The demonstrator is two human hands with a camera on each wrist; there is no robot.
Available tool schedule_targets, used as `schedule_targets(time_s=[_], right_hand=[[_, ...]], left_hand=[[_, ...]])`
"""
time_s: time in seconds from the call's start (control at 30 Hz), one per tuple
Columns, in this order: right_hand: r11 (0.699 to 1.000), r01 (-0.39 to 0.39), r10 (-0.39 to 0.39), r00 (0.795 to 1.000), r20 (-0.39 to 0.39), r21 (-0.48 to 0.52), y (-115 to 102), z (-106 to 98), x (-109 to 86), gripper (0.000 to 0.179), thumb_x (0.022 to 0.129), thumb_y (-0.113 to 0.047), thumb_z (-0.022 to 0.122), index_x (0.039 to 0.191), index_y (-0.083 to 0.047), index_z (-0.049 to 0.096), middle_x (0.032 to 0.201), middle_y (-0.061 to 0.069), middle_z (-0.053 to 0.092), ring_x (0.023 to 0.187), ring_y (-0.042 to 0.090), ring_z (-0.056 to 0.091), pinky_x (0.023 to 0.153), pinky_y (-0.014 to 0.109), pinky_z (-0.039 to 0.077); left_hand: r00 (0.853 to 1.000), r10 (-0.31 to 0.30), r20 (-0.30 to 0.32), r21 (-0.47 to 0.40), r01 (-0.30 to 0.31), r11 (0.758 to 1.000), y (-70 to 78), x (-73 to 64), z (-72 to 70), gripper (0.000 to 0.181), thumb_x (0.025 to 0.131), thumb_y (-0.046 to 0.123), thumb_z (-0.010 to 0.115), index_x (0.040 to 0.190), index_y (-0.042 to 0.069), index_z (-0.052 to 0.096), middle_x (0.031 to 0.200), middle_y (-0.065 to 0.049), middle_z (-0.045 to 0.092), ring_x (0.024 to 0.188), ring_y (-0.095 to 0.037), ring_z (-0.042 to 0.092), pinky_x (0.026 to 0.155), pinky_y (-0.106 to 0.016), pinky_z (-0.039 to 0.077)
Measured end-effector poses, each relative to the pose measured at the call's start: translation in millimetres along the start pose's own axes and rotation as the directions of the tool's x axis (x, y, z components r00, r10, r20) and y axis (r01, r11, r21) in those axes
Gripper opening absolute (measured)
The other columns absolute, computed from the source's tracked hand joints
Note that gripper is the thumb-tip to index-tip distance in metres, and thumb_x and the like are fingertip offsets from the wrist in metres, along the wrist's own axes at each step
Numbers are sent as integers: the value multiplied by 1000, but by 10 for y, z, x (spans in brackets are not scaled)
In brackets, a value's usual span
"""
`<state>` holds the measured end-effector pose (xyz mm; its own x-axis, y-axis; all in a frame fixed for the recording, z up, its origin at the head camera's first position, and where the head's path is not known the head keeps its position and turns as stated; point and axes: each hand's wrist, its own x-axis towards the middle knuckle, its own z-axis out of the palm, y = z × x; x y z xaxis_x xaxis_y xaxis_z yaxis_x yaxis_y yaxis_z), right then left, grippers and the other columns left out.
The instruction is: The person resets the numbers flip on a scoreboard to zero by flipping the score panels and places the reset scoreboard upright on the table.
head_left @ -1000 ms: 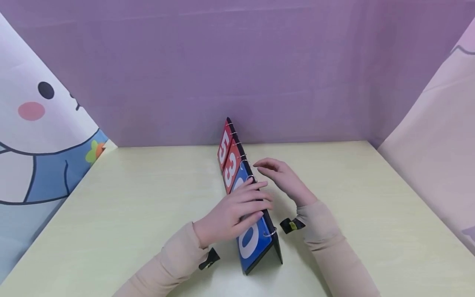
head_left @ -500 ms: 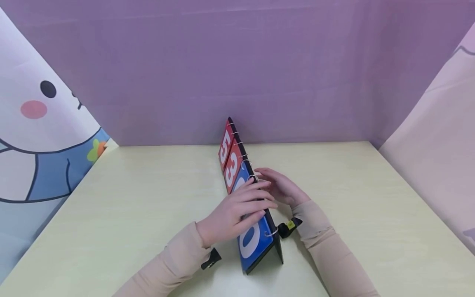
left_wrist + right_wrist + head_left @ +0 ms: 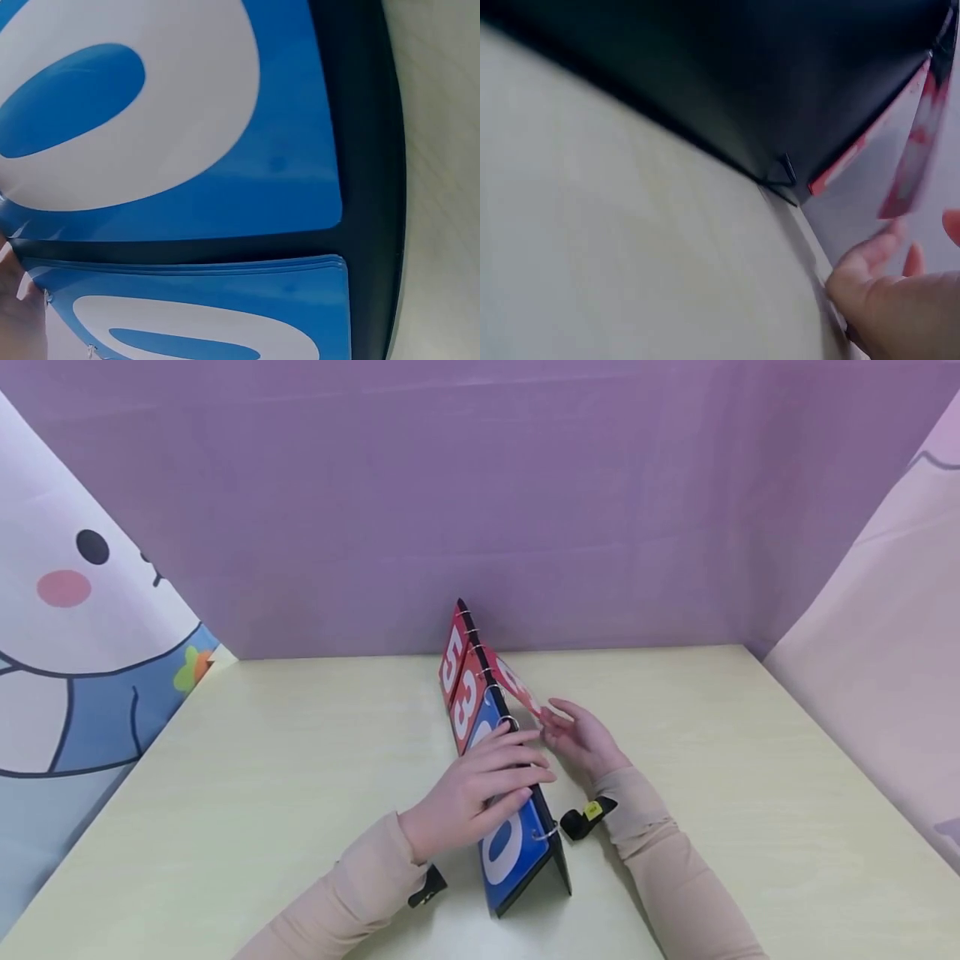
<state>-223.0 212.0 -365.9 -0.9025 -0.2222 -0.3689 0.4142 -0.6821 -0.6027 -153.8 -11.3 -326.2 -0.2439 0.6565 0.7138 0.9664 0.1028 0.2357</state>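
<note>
A flip scoreboard (image 3: pixel 517 877) stands like a tent on the table, its end toward me. Its near face carries red cards reading 5 and 3 and blue cards with white zeros. My left hand (image 3: pixel 476 785) rests over the top ridge with fingers extended, covering part of the blue cards (image 3: pixel 300 165). Behind the board, a red card (image 3: pixel 517 683) with a white digit hangs on its rings, slanting away from the black back panel (image 3: pixel 705 82). My right hand (image 3: pixel 581 739) is at that card's lower edge, fingertips right against it and thumb apart.
The pale table (image 3: pixel 300 760) reaches back to a purple cloth wall (image 3: pixel 480 510). A printed cartoon panel (image 3: pixel 67 635) stands at the left, a pale one (image 3: pixel 885 610) at the right. Small black cameras sit on both wrists.
My right hand reached in behind the scoreboard and then came back out to the right. A red card now slants out from behind the board. My left hand stayed on the ridge.
</note>
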Motion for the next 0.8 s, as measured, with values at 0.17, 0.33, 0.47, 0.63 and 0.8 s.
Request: schedule_targets(time_s=[0.17, 0.33, 0.47, 0.63, 0.8], right_hand=[[996, -6, 4, 1000, 20, 94, -31, -43, 25, 13, 99, -13, 46, 104, -1, 50, 90, 4, 60, 77, 7, 52, 70, 13, 43], [989, 107, -107, 994, 7, -102, -9, -10, 4, 20, 99, -7, 44, 87, -10, 60, 78, -2, 62, 64, 4, 48, 60, 14, 39], [960, 154, -175, 982, -75, -234, 21, 41, -2, 10, 98, -5, 47, 93, -11, 53, 75, -3, 57, 57, 3, 44, 56, 14, 37], [901, 165, -256, 949, -184, -401, 46, 73, 14, 22, 95, -6, 54, 116, -5, 50, 73, -6, 61, 53, 3, 46, 52, 15, 39], [832, 137, -292, 932, -214, -538, 31, 58, 9, 43, 95, -12, 55, 135, 2, 45, 74, -10, 63, 55, 3, 49, 54, 15, 42]], left_hand=[[1000, 2, -12, -3, -2, 1000, 0, -5, 10, 38, 103, 29, 36, 115, 9, 67, 119, -5, 66, 131, -24, 45, 117, -44, 23], [1000, -5, -11, -14, 5, 1000, -4, -5, 19, 39, 103, 30, 36, 115, 9, 67, 121, -6, 65, 131, -24, 45, 117, -44, 23], [1000, -17, -2, -27, 17, 999, -1, -10, 23, 38, 103, 29, 37, 115, 9, 66, 120, -6, 65, 131, -24, 45, 117, -44, 22], [999, -44, 15, -51, 45, 998, 4, -13, 17, 35, 102, 28, 41, 116, 10, 66, 120, -4, 64, 132, -23, 44, 117, -43, 21], [998, -54, 23, -62, 55, 997, 4, -14, 24, 32, 101, 27, 43, 117, 10, 66, 120, -4, 64, 133, -22, 43, 117, -43, 21]])
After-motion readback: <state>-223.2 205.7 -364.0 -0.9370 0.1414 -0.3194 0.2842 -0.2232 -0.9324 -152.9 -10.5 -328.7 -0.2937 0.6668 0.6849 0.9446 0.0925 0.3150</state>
